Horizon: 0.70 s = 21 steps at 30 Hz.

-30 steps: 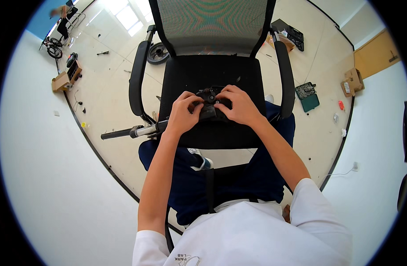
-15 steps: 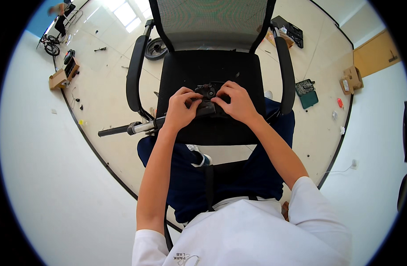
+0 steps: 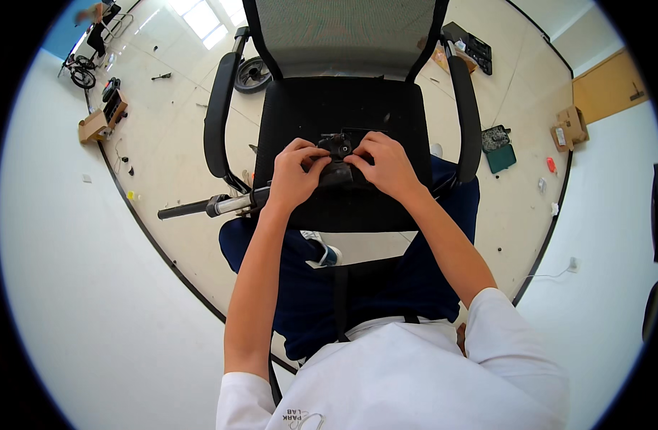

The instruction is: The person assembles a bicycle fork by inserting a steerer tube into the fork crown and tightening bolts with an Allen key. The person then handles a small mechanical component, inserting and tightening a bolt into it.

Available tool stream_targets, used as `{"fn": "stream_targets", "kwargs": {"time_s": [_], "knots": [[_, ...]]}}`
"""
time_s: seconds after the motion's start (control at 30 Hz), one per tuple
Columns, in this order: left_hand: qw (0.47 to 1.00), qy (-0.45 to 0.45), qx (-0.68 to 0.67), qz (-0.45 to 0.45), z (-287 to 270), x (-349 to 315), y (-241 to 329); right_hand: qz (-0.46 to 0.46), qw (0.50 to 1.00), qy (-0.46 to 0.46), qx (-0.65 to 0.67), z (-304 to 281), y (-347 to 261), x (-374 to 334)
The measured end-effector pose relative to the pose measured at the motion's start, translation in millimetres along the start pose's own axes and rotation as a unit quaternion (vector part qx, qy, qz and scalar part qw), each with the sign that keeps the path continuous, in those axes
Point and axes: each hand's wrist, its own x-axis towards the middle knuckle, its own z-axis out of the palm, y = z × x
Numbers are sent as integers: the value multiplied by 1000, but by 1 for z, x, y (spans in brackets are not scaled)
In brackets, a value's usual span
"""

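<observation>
Both hands meet over the black seat point(image 3: 296, 107) of an office chair. Between them lies a small black mechanical part point(image 3: 336, 145) with a round piece on its face; its exact kind is unclear. My left hand point(image 3: 296, 172) has thumb and fingers pinched at the part's left side. At its right side, my right hand point(image 3: 383, 165) pinches in the same way. The fingertips partly cover the part. A dark flat piece point(image 3: 336, 173) sits just below it. Left of my left hand, a handlebar point(image 3: 232, 205) with a black grip sticks out past the seat's edge.
Armrests point(image 3: 220, 115) flank the seat, and a mesh backrest point(image 3: 343, 39) rises behind it. On the floor are a wheel point(image 3: 252, 76), a black tool case point(image 3: 476, 54), a green case point(image 3: 500, 159) and cardboard boxes point(image 3: 571, 127). Far left, another person point(image 3: 99, 29) is near a bicycle point(image 3: 79, 72).
My hands stay pinched at the black part, with only slight finger movement. The view has shifted a little.
</observation>
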Motion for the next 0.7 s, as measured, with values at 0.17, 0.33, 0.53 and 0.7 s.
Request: {"fn": "stream_targets", "kwargs": {"time_s": [0.17,0.33,0.53,0.7], "knots": [[999,6,5,-49,1,2,21,-92,995,-21,26,-3,15,5],[1000,-14,8,7,-2,1,5,-63,990,-69,103,-11,7,10],[998,7,13,-68,4,4,8,-26,999,-25,-40,-12,8,7],[1000,-7,-10,-29,-1,2,8,-63,998,2,22,-5,11,4]]}}
